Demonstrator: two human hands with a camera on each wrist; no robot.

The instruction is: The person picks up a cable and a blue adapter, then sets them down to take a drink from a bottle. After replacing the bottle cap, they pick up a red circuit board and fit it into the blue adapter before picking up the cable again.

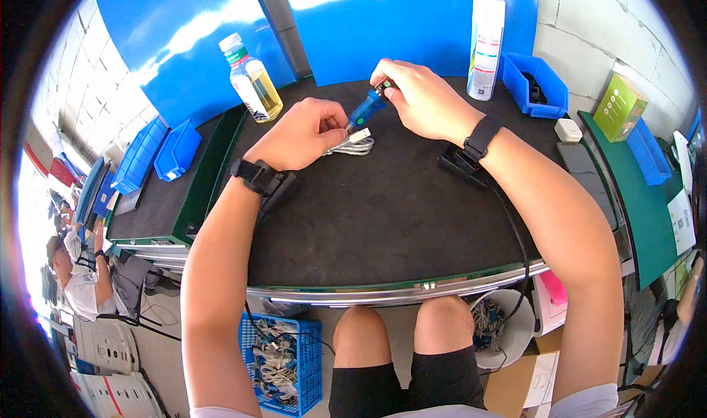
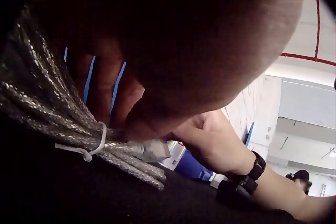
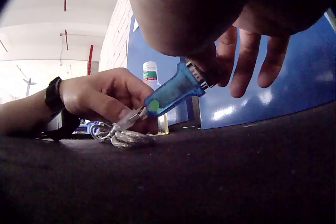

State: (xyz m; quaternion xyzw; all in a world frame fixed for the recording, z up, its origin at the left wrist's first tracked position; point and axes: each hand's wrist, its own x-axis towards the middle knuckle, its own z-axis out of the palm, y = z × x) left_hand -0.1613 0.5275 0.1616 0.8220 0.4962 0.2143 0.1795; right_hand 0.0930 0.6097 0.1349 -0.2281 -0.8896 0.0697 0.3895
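A bottle (image 1: 254, 86) stands near the back left corner of the table (image 1: 398, 219), so the left arm should not swing out that way. Next comes the left hand (image 1: 303, 132), curled almost closed, its thumb and finger pinching at the thin end of the blue plug (image 1: 366, 110). Just under it lies a looped cable (image 1: 353, 148), done up with a white tie (image 2: 101, 137). I can't tell if the cable is joined to the plug. It would be good not to tug the loops.

The blue plug is up off the table, near the middle of the back edge, tilted. Hold it straight and don't twist, or the metal might bend.

The right hand (image 1: 426, 101) pinches the plug's wide metal end; its other fingers hang loose. A soft, steady pinch there seems best. Farther right, a spray can (image 1: 486, 46) stands by the back edge, so the right hand needs care too.
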